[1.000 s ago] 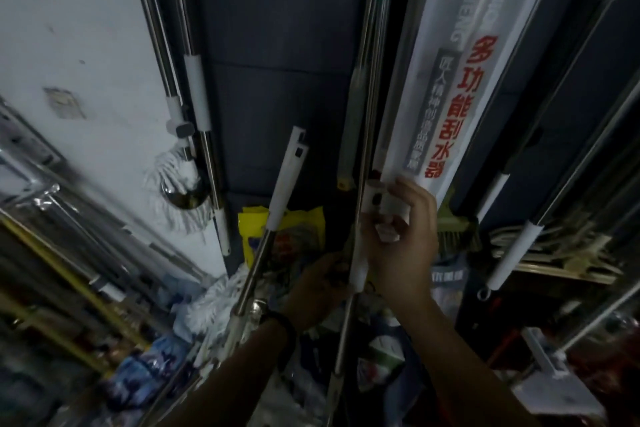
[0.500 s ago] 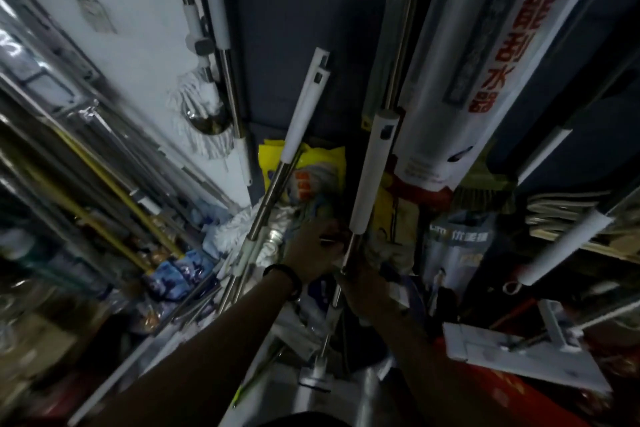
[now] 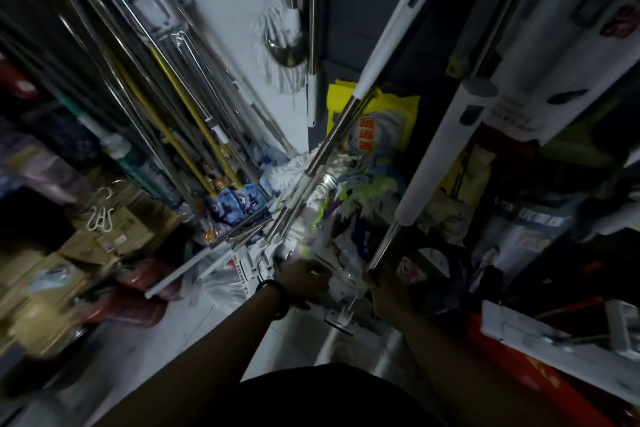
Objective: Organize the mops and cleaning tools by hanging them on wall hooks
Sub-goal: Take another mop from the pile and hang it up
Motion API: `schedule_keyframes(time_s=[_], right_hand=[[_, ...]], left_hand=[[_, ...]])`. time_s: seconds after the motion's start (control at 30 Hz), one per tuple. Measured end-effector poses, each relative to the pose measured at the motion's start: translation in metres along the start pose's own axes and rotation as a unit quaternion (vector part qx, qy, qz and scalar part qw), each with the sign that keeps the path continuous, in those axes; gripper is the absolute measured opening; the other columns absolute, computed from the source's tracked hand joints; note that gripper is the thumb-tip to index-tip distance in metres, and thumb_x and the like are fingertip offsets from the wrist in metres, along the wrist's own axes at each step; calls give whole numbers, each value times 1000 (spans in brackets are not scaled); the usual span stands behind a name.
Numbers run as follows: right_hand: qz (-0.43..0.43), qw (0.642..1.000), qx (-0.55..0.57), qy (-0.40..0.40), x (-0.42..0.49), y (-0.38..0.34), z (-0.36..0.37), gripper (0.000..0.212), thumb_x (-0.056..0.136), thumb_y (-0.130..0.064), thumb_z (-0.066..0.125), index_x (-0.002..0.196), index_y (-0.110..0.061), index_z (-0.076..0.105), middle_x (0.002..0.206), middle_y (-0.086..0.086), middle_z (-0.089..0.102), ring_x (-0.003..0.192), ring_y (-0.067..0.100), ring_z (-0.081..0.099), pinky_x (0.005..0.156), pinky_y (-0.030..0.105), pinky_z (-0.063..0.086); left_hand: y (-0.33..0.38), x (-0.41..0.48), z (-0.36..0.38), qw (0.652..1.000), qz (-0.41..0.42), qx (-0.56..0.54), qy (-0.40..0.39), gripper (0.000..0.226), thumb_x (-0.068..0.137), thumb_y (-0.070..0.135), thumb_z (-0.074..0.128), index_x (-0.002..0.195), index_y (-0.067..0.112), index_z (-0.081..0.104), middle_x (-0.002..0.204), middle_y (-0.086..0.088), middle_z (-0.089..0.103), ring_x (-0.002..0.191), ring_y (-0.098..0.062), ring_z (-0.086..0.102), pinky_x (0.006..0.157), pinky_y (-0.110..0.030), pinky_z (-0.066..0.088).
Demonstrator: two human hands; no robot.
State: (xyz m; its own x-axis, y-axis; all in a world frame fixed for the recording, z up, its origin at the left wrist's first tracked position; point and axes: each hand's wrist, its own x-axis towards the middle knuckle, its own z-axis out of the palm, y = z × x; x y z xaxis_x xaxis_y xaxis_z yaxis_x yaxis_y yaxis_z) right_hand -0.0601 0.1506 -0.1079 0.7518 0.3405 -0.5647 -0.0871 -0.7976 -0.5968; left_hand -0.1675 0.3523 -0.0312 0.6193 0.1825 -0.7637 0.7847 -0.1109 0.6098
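A mop handle with a long white grip [image 3: 433,163] and a steel shaft stands nearly upright at centre right. My right hand [image 3: 389,291] grips the steel shaft low down. My left hand [image 3: 304,279], with a dark band at the wrist, reaches into the pile of mop heads and plastic wrap beside it; what its curled fingers hold is hidden in the dim, blurred clutter. A second white-gripped mop [image 3: 384,45] leans against the dark wall to the left of the first. A white string mop [image 3: 282,42] hangs on the pale wall.
Several steel and yellow poles [image 3: 166,104] lean in a bundle at the left. Cardboard boxes [image 3: 104,236] sit at lower left. A yellow bag [image 3: 405,114] lies behind the mops. A flat white mop plate [image 3: 554,333] on a red surface is at lower right.
My view has tilted down toward the floor. My right hand has slid from the white grip's top to the steel shaft below it. My left hand stays low among the mop heads.
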Motion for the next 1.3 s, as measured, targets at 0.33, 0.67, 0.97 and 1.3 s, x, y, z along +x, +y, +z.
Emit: schedule_keyframes(time_s=[0.33, 0.67, 0.97, 1.3], right_hand=[[-43, 995, 55, 76, -91, -49, 24, 32, 103, -21, 66, 127, 0, 61, 94, 9, 66, 80, 23, 63, 60, 18, 43], [-122, 968, 87, 200, -226, -106, 21, 5, 104, -15, 62, 109, -17, 62, 92, -4, 71, 77, -6, 70, 67, 8, 51], [-134, 946, 141, 258, -287, -133, 7, 12, 106, -20, 59, 111, -21, 70, 87, -18, 74, 82, -8, 71, 70, 13, 56], [4, 977, 17, 211, -313, -110, 6, 31, 104, -40, 59, 80, -21, 67, 80, 1, 72, 66, 2, 64, 68, 30, 53]], left_hand=[[-107, -45, -13, 994, -64, -33, -82, 28, 102, 43, 56, 124, 26, 62, 123, -6, 72, 89, -25, 72, 70, -31, 57], [-182, -34, 46, 885, -175, -410, -134, 28, 103, 26, 60, 121, 5, 59, 116, -17, 66, 90, -38, 70, 63, -44, 63], [-172, -50, 86, 686, -191, -682, -167, 38, 104, 28, 59, 122, -5, 61, 115, -23, 68, 91, -35, 69, 66, -41, 64], [-171, -58, 98, 654, -125, -736, -122, 19, 104, 10, 56, 109, -5, 66, 99, -23, 74, 69, -30, 79, 52, -32, 62]])
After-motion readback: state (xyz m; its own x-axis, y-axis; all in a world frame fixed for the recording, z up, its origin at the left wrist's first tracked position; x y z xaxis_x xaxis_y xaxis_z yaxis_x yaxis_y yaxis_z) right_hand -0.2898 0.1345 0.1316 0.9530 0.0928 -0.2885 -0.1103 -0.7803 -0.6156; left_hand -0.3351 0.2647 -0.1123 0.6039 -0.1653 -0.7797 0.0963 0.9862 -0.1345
